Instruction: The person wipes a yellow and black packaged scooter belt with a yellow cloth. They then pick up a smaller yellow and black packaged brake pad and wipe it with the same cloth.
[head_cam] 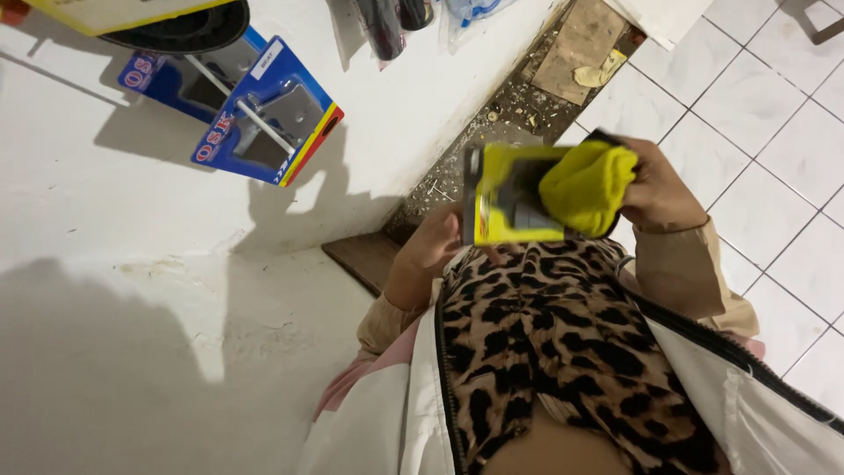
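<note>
So, left hand point(431, 251) gripping a yellow packaged item point(510, 193) from below, fingers wrapped round its edge. Right hand point(655, 189) closed on a yellow cloth point(587, 186), pressed against the package front. Blue carded hardware pack point(264, 114) hanging on the white wall point(176, 229), up-left of the package.

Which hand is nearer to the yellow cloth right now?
The right hand: it grips the yellow cloth directly. The left hand is off to the other side, holding the yellow package at its lower edge.
</note>
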